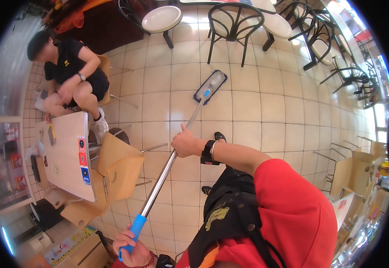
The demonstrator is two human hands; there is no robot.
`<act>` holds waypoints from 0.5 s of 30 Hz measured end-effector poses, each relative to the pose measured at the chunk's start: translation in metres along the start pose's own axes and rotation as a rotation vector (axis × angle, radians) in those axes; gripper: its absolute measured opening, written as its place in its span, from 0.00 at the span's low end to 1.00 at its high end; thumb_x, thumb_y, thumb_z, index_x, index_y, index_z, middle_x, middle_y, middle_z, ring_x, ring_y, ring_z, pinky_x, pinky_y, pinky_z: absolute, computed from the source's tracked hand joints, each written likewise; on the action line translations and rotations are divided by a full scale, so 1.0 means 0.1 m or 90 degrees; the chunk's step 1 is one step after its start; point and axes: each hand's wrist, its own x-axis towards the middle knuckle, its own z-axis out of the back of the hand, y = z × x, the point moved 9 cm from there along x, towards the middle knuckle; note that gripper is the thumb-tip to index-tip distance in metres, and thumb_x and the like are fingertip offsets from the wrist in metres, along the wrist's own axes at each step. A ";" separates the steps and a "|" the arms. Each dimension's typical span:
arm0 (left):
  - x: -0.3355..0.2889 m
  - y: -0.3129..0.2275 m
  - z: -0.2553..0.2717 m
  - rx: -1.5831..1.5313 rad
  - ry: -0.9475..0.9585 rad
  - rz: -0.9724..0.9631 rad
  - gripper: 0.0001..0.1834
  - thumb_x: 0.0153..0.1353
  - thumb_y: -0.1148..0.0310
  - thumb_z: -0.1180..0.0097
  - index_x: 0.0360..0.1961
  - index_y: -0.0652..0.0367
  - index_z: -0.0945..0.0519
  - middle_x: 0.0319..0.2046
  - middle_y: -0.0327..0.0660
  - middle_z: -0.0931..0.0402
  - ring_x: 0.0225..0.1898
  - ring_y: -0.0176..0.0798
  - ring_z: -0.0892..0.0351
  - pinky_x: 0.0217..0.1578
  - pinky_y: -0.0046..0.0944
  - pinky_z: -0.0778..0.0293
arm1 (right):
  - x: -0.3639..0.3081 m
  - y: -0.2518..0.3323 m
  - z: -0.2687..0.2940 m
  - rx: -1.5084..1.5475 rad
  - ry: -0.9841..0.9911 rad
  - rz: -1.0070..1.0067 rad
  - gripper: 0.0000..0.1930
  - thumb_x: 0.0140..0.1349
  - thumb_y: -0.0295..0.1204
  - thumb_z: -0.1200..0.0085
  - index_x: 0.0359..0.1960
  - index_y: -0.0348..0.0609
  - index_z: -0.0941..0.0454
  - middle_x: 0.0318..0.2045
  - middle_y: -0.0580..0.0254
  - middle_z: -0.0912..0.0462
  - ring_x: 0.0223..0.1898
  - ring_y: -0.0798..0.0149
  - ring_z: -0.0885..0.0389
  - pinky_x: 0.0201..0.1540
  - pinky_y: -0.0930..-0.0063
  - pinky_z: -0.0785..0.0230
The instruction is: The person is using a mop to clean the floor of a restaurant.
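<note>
A flat mop with a silver pole runs slantwise from the lower left up to the floor ahead of me. My left hand is wrapped round its blue grip near the top end. Farther down the pole, my right hand is closed around the metal, thumb laid along it. The blue-edged mop head lies flat on the beige tiled floor, short of a black-framed chair.
A person in dark clothes sits at a light wooden table on the left. Wooden chairs stand close by my left side. Black metal chairs and round white stools line the far side. More wooden chairs stand right.
</note>
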 end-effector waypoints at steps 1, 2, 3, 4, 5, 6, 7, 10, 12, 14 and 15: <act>0.01 0.02 0.00 -0.018 -0.011 -0.009 0.12 0.65 0.59 0.51 0.30 0.56 0.29 0.24 0.40 0.35 0.37 0.43 0.32 0.60 0.59 0.38 | 0.00 -0.02 0.02 -0.021 0.007 0.008 0.10 0.48 0.39 0.40 0.27 0.48 0.16 0.27 0.60 0.17 0.39 0.53 0.18 0.67 0.32 0.52; 0.01 0.05 0.00 -0.036 -0.023 -0.017 0.11 0.64 0.60 0.51 0.31 0.56 0.29 0.24 0.40 0.35 0.37 0.43 0.31 0.60 0.59 0.39 | 0.01 -0.09 0.04 -0.021 0.013 0.010 0.10 0.48 0.39 0.40 0.27 0.48 0.16 0.27 0.60 0.17 0.39 0.53 0.18 0.67 0.32 0.52; 0.04 0.16 -0.03 -0.034 -0.029 -0.012 0.11 0.64 0.60 0.51 0.31 0.56 0.29 0.24 0.40 0.35 0.37 0.43 0.31 0.60 0.59 0.39 | 0.04 -0.24 0.13 -0.033 -0.010 -0.007 0.09 0.48 0.38 0.40 0.28 0.49 0.16 0.28 0.61 0.17 0.40 0.54 0.18 0.67 0.31 0.52; 0.14 0.27 -0.14 -0.022 -0.024 -0.029 0.11 0.62 0.61 0.50 0.30 0.57 0.28 0.24 0.42 0.31 0.36 0.45 0.29 0.58 0.60 0.35 | 0.09 -0.41 0.23 -0.045 -0.035 -0.022 0.09 0.48 0.38 0.40 0.29 0.50 0.16 0.29 0.61 0.18 0.42 0.55 0.18 0.67 0.31 0.53; 0.25 0.41 -0.27 -0.012 -0.014 -0.042 0.10 0.60 0.62 0.48 0.30 0.59 0.27 0.24 0.44 0.28 0.34 0.46 0.27 0.56 0.60 0.31 | 0.14 -0.69 0.27 -0.051 -0.078 -0.062 0.09 0.49 0.37 0.40 0.30 0.51 0.17 0.30 0.62 0.18 0.43 0.55 0.19 0.66 0.29 0.53; 0.35 0.63 -0.51 0.035 0.000 -0.033 0.09 0.59 0.64 0.48 0.29 0.59 0.27 0.27 0.44 0.26 0.35 0.46 0.26 0.56 0.60 0.30 | 0.18 -1.04 0.27 -0.057 -0.120 -0.106 0.08 0.49 0.36 0.40 0.31 0.51 0.17 0.31 0.63 0.18 0.45 0.56 0.19 0.66 0.28 0.54; 0.46 0.86 -0.81 0.084 0.014 -0.027 0.08 0.58 0.66 0.47 0.29 0.60 0.27 0.30 0.45 0.25 0.36 0.47 0.25 0.55 0.60 0.30 | 0.25 -1.41 0.25 -0.078 -0.137 -0.144 0.08 0.49 0.34 0.40 0.31 0.52 0.18 0.33 0.64 0.20 0.47 0.57 0.21 0.65 0.28 0.53; 0.68 1.42 -1.75 0.088 0.208 -0.024 0.06 0.57 0.71 0.51 0.28 0.62 0.25 0.31 0.47 0.26 0.41 0.47 0.25 0.57 0.59 0.33 | 0.23 -2.43 0.24 -0.055 -0.167 -0.284 0.06 0.50 0.30 0.40 0.31 0.53 0.19 0.36 0.64 0.21 0.51 0.59 0.24 0.61 0.28 0.46; 0.64 1.50 -2.00 0.106 0.281 -0.029 0.06 0.56 0.73 0.51 0.28 0.63 0.24 0.31 0.47 0.26 0.40 0.47 0.25 0.57 0.60 0.33 | 0.21 -2.59 0.26 -0.026 -0.162 -0.241 0.06 0.50 0.29 0.40 0.31 0.52 0.19 0.37 0.63 0.21 0.52 0.58 0.26 0.58 0.30 0.44; 0.64 1.47 -1.86 0.049 0.173 -0.009 0.05 0.54 0.75 0.51 0.27 0.64 0.24 0.29 0.47 0.27 0.38 0.47 0.25 0.57 0.59 0.33 | 0.18 -2.51 0.19 -0.001 -0.159 -0.207 0.05 0.50 0.29 0.40 0.31 0.51 0.19 0.37 0.61 0.22 0.54 0.57 0.27 0.56 0.32 0.41; 0.52 1.46 -1.62 0.063 0.132 0.012 0.06 0.56 0.73 0.51 0.28 0.65 0.24 0.29 0.47 0.27 0.39 0.48 0.25 0.57 0.61 0.34 | 0.23 -2.32 0.04 -0.028 -0.131 -0.194 0.05 0.51 0.29 0.41 0.31 0.50 0.19 0.39 0.61 0.21 0.54 0.56 0.27 0.56 0.32 0.42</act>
